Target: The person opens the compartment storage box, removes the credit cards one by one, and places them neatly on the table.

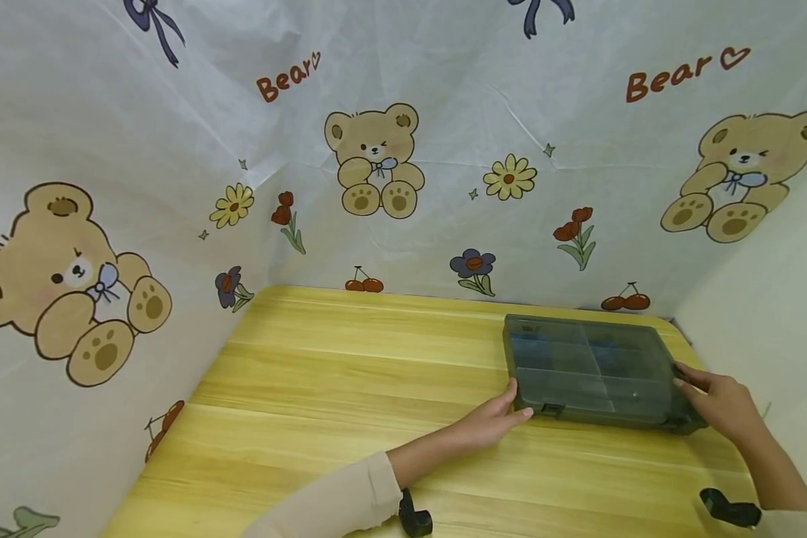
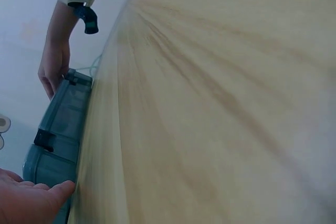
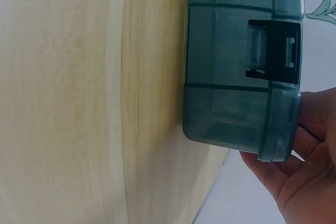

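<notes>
A translucent grey-green plastic storage box with its lid down lies at the right of the table in the head view. Dividers and bluish contents show dimly through the lid. My left hand grips the box's near left corner, thumb along the front side; the left wrist view shows this hand against the box wall. On the right side, my right hand holds the box, its fingers partly hidden behind the edge. A dark latch appears fastened on the front in the right wrist view.
The wooden table stretches left of the box. A white bear-print cloth hangs behind and along the left side. A pale wall stands close to the right hand. Dark wrist mounts sit on both sleeves.
</notes>
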Demonstrator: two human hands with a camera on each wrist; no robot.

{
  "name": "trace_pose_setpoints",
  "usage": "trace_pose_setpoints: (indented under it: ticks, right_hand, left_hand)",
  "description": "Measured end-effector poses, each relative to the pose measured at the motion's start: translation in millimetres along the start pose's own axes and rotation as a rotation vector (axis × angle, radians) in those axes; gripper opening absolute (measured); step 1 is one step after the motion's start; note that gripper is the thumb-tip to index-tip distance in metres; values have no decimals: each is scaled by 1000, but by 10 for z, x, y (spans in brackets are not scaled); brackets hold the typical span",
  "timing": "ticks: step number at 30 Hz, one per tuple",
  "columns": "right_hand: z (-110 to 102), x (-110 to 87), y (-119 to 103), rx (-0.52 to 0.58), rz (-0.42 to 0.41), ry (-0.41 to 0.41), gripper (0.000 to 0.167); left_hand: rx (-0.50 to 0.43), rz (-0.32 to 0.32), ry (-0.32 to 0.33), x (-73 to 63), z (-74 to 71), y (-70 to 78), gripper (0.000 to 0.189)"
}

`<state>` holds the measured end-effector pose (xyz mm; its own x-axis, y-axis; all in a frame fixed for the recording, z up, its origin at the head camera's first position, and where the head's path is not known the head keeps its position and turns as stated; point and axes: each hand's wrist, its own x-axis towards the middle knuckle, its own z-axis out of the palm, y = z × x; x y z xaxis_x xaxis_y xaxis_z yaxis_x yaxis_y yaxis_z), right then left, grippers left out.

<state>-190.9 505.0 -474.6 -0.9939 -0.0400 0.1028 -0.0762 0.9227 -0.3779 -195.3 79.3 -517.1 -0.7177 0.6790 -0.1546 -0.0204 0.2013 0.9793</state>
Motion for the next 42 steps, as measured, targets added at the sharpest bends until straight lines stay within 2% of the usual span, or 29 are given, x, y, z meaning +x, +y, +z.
trace_pose_setpoints:
  ticks: [8,15,22,29,42]
  right_hand:
    - [59,-45,-90,-10,-24,48,50]
    - [142,-102,-287,9,-32,44,51]
    - [232,-133,-464,31,-93,91,48]
    - [336,-142,-630,51,-87,55,52]
    - [507,-198,-1071,141,-120,65,52]
  left_hand:
    - [55,9,5,-93,-95,-51,75]
    - [31,22,-10,-233,-275,-142,71]
    - [26,32,-11,-342,-437,-234,70]
    - [23,32,14,-544,-589,-247,68]
    - [-3,29,79,-958,-916,-317,66]
